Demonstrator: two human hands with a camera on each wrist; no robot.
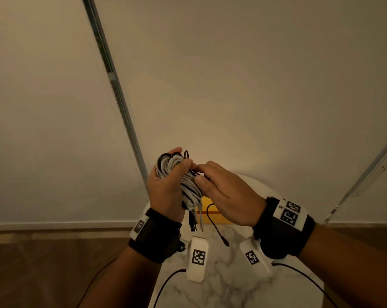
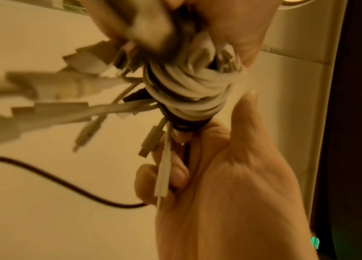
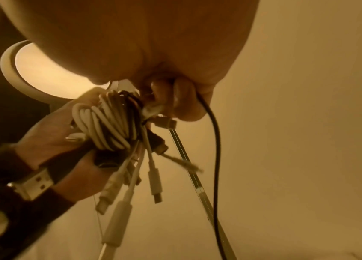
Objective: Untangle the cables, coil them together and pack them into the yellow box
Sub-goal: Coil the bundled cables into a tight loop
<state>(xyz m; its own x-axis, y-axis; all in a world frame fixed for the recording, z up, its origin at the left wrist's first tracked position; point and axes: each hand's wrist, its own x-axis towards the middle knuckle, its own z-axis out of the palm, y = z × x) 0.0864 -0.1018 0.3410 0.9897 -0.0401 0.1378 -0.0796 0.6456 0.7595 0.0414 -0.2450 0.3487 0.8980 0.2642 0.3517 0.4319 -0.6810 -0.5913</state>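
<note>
1. The left hand [image 1: 166, 185] is raised above the table [image 1: 221, 274], fingers and thumb curled round the coiled cables [image 1: 181, 176], a bundle of white and black loops.
2. Several plug ends [image 1: 196, 218] hang loose from the lower end of the bundle, below the left palm (white and dark connectors, types not legible).
3. The right hand [image 1: 228, 194] sits just beside the bundle, its thumb and fingertips pinching a black cable [image 3: 215, 140] right at the coil.
4. The free tail of that black cable [image 1: 217, 227] dangles down over the table, its plug hanging clear of the bundle.
5. The yellow box [image 1: 210, 211] rests on the marble table, directly under the hands and mostly hidden by them; the cables are held above it, not inside.
6. Both wrists carry black straps [image 1: 283, 230] with tagged white markers.
</note>
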